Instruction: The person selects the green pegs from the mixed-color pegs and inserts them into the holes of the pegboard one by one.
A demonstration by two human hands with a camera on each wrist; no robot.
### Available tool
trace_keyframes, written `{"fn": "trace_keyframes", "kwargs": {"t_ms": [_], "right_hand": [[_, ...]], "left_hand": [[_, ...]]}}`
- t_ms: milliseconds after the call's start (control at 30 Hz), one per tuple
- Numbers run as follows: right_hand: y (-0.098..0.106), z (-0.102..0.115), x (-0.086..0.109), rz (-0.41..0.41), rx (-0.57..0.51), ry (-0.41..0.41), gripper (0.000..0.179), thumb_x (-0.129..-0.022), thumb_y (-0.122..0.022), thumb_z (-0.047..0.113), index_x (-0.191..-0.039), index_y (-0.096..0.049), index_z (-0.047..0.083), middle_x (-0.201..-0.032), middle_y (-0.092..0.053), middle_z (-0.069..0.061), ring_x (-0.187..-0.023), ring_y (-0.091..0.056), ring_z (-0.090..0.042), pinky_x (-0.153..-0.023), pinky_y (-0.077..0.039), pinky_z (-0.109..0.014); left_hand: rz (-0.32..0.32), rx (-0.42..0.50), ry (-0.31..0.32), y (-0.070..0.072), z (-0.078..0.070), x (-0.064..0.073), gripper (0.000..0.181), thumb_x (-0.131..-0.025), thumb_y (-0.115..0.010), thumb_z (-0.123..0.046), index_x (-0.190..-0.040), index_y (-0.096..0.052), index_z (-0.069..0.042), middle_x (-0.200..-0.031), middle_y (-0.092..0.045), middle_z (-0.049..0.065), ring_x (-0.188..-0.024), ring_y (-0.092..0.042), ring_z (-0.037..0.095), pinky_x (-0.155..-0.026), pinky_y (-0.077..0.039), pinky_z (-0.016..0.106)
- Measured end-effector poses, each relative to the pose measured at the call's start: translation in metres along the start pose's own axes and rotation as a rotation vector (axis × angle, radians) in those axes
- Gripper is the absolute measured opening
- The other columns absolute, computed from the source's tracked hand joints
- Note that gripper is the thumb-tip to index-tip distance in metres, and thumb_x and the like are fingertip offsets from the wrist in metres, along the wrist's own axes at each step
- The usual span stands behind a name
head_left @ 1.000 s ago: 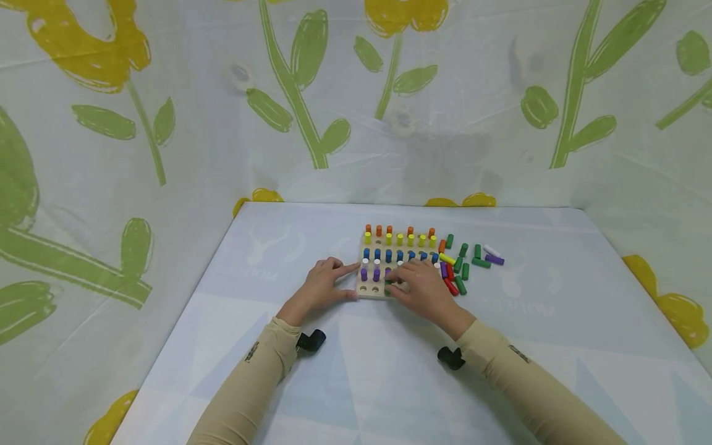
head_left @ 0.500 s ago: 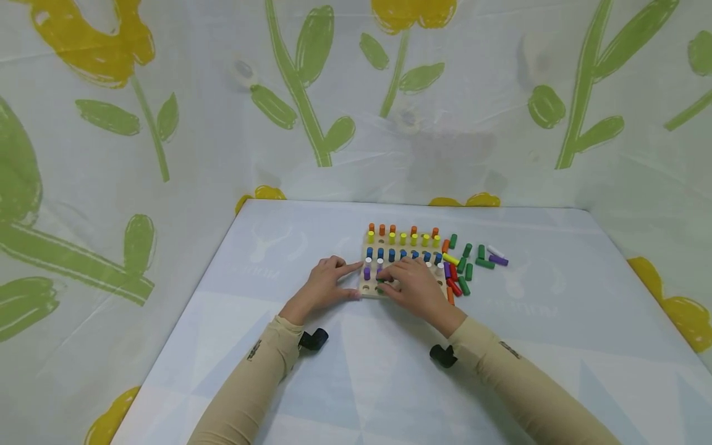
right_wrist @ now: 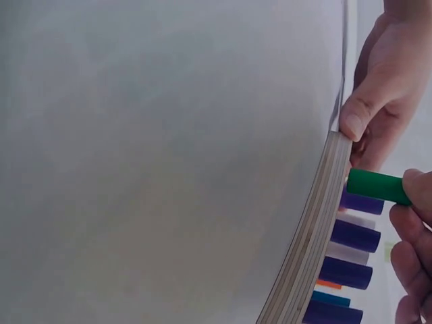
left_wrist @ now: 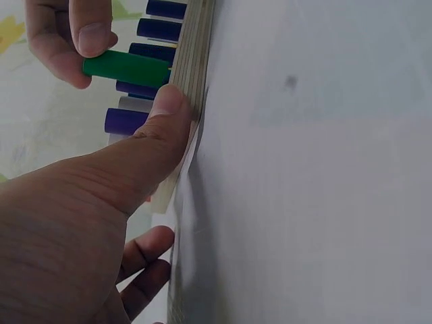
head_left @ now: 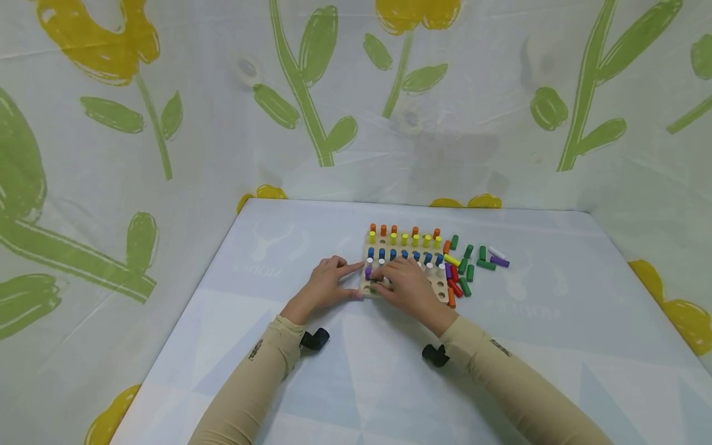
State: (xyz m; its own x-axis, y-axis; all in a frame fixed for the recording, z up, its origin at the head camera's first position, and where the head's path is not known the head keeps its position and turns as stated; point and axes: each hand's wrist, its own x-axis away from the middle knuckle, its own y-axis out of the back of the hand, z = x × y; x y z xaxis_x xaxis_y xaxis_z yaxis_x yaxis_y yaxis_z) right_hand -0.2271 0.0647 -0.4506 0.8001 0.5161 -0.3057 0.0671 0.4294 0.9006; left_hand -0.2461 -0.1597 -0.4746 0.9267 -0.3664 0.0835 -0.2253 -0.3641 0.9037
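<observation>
A wooden pegboard point(right_wrist: 316, 223) lies on the table, with upright pegs in colour rows: orange at the back, then yellow, blue, white and purple. My right hand point(head_left: 410, 289) pinches a green peg point(right_wrist: 376, 185) between thumb and fingertips over the nearest row of holes, by the left end. In the left wrist view the lower end of that green peg point(left_wrist: 128, 69) meets the board's face, close to my left thumb. My left hand point(head_left: 324, 283) rests at the board's left edge, thumb on the near corner and index finger stretched out along the side.
Right of the board lie loose pegs: several green pegs point(head_left: 470, 272), red pegs point(head_left: 455, 288), orange ones, a yellow peg point(head_left: 452, 260), a white peg point(head_left: 497, 252) and a purple peg point(head_left: 499, 262). A flowered curtain point(head_left: 478, 173) hangs behind the table point(head_left: 356, 371).
My right hand has moved left along the nearest row with the green peg, toward the left end. My left hand has stayed at the board's edge. The head view has shifted slightly.
</observation>
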Motion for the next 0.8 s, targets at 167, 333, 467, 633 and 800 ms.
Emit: {"fn": "trace_keyframes", "kwargs": {"t_ms": [167, 333, 467, 633, 800], "right_hand": [[-0.0021, 0.0009, -0.0021, -0.021, -0.007, 0.041, 0.013, -0.092, -0.079, 0.027, -0.102, -0.077, 0.02, -0.096, -0.073, 0.006, -0.096, -0.059, -0.017, -0.099, -0.045, -0.047], [-0.0058, 0.0008, -0.0035, -0.019, -0.002, 0.048, 0.015, -0.092, -0.078, 0.028, -0.105, -0.077, 0.02, -0.099, -0.074, 0.006, -0.098, -0.06, -0.016, -0.098, -0.045, -0.044], [-0.007, 0.0022, -0.005, -0.011, 0.0, 0.038, 0.015, -0.092, -0.078, 0.027, -0.106, -0.077, 0.021, -0.101, -0.074, 0.006, -0.101, -0.061, -0.016, -0.1, -0.045, -0.047], [-0.0067, 0.0042, -0.0067, 0.001, -0.003, 0.032, 0.016, -0.092, -0.078, 0.026, -0.107, -0.077, 0.02, -0.102, -0.074, 0.005, -0.101, -0.061, -0.017, -0.098, -0.045, -0.045], [-0.0075, 0.0043, -0.008, 0.009, 0.004, 0.03, 0.017, -0.093, -0.078, 0.026, -0.108, -0.077, 0.02, -0.103, -0.074, 0.005, -0.101, -0.061, -0.017, -0.098, -0.045, -0.043]], "left_hand": [[-0.009, 0.002, -0.006, -0.0006, 0.0001, -0.0007, 0.076, -0.086, -0.075, -0.055, -0.153, -0.047, -0.032, -0.124, -0.048, 0.007, -0.114, -0.042, 0.026, -0.099, -0.038, 0.044], [-0.011, 0.003, -0.007, -0.0014, 0.0008, -0.0004, 0.076, -0.086, -0.076, -0.055, -0.153, -0.048, -0.032, -0.124, -0.049, 0.008, -0.113, -0.042, 0.026, -0.098, -0.038, 0.044], [-0.017, 0.006, -0.011, -0.0015, 0.0002, 0.0002, 0.076, -0.085, -0.076, -0.055, -0.153, -0.048, -0.032, -0.124, -0.049, 0.007, -0.113, -0.043, 0.026, -0.097, -0.038, 0.044], [-0.021, 0.011, -0.01, -0.0015, 0.0, 0.0009, 0.076, -0.085, -0.077, -0.054, -0.152, -0.049, -0.032, -0.123, -0.049, 0.007, -0.112, -0.043, 0.027, -0.098, -0.038, 0.044], [-0.024, 0.012, -0.008, -0.0013, 0.0002, 0.0004, 0.076, -0.085, -0.077, -0.054, -0.152, -0.049, -0.032, -0.123, -0.049, 0.007, -0.113, -0.043, 0.027, -0.098, -0.038, 0.044]]}}
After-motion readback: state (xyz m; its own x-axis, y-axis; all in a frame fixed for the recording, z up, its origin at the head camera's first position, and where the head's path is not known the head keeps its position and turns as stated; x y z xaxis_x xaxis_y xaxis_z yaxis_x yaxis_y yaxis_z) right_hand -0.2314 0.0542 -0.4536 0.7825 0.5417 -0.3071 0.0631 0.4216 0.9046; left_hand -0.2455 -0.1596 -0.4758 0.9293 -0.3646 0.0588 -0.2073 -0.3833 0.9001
